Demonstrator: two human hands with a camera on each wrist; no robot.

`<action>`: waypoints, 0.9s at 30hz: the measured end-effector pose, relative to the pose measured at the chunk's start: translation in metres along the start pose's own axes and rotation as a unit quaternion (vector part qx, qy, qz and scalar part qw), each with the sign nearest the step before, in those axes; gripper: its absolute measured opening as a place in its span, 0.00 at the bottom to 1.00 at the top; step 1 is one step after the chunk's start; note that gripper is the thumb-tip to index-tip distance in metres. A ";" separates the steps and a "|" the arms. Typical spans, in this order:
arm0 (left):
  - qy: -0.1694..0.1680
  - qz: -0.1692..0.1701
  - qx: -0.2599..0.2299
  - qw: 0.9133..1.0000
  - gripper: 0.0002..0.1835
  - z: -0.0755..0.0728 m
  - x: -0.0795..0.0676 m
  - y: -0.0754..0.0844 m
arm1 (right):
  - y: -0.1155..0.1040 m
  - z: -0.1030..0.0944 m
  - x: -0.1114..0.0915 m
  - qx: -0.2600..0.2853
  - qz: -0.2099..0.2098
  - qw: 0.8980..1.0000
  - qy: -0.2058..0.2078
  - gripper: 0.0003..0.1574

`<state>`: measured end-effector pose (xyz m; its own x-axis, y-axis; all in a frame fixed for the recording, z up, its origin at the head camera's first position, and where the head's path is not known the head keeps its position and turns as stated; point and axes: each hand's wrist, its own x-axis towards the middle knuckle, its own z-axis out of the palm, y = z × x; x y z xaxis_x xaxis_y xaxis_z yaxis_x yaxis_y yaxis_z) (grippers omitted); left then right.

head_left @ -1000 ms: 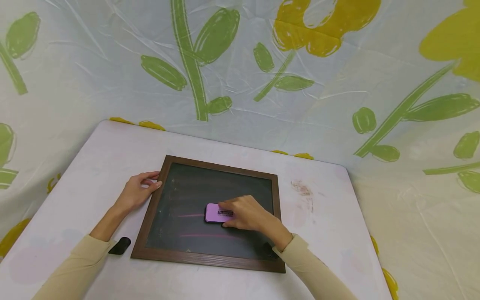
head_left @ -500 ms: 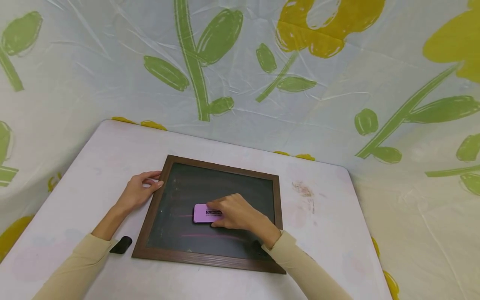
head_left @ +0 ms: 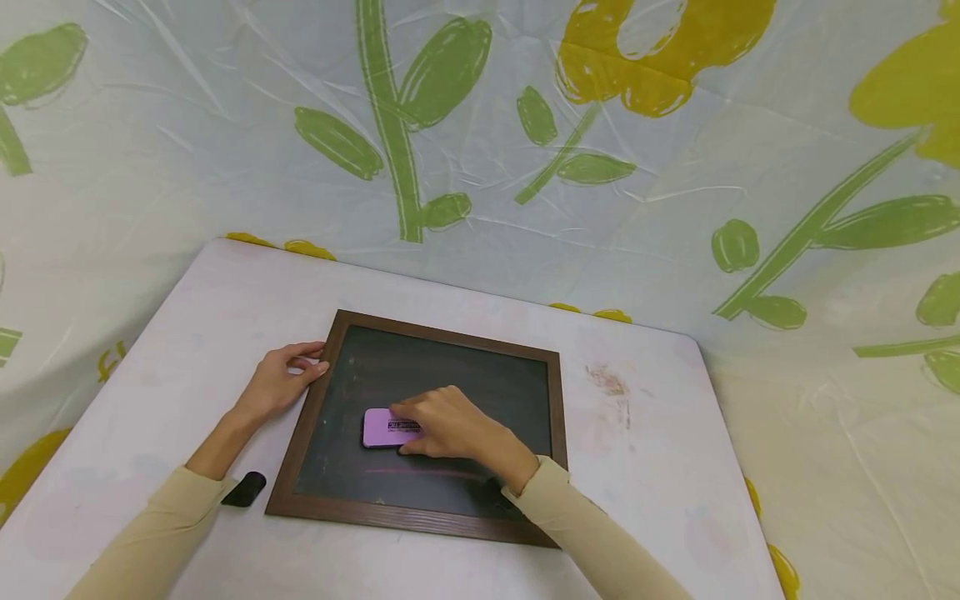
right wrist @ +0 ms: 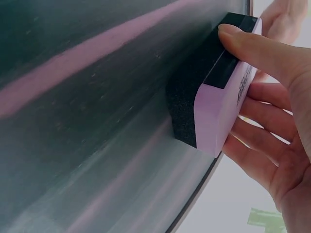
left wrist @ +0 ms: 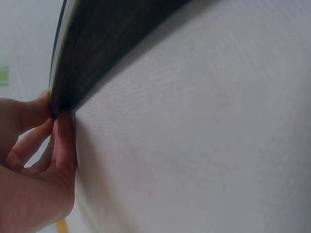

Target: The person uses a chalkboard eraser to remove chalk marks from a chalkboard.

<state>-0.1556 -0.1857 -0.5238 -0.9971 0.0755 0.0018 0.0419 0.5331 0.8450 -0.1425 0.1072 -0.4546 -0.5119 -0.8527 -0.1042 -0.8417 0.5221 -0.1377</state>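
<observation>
A chalkboard in a brown wooden frame lies on the table. My right hand grips a pink eraser with a black felt base, pressed flat on the left-middle of the board. In the right wrist view the thumb lies along one long side of the eraser, the fingers on the other. A pink chalk line runs below the eraser. On the board's left side my left hand pinches the frame, thumb on top; the left wrist view shows its fingertips at the frame's underside edge.
A small black object lies on the table by the left sleeve, close to the frame's lower left corner. Brownish smudges mark the white table cover right of the board. A flower-printed cloth rises behind the table.
My right hand has slid the eraser leftward across the board, and the upper pink line that showed left of it is no longer visible. My left hand keeps its hold on the frame.
</observation>
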 end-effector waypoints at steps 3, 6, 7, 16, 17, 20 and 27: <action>0.002 0.003 0.000 1.000 0.25 0.001 0.000 0.000 | -0.003 0.001 0.004 -0.010 -0.005 1.000 0.003 0.30; 0.004 0.003 0.000 1.000 0.25 0.001 -0.001 0.000 | -0.006 0.003 0.007 -0.022 -0.011 1.000 0.008 0.33; 0.005 0.003 0.000 1.000 0.25 0.002 -0.001 -0.001 | -0.007 0.003 0.008 -0.026 -0.014 0.999 0.012 0.34; 0.007 0.003 0.001 1.000 0.25 0.002 -0.001 -0.001 | -0.015 0.007 0.016 -0.064 -0.043 0.997 0.016 0.35; 0.006 0.003 0.001 1.000 0.25 0.002 -0.001 -0.001 | -0.016 0.006 0.018 -0.068 -0.044 0.997 0.012 0.35; 0.002 0.002 0.003 1.000 0.25 0.001 -0.001 -0.001 | -0.018 0.004 0.021 -0.083 -0.045 0.996 -0.003 0.34; 0.000 0.003 0.004 1.000 0.25 0.000 0.000 0.000 | -0.016 -0.001 0.019 -0.093 -0.038 0.995 -0.018 0.34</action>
<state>-0.1558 -0.1857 -0.5240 -0.9968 0.0797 0.0065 0.0487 0.5399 0.8403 -0.1391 0.0824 -0.4535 -0.4426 -0.8862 -0.1367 -0.8963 0.4417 0.0388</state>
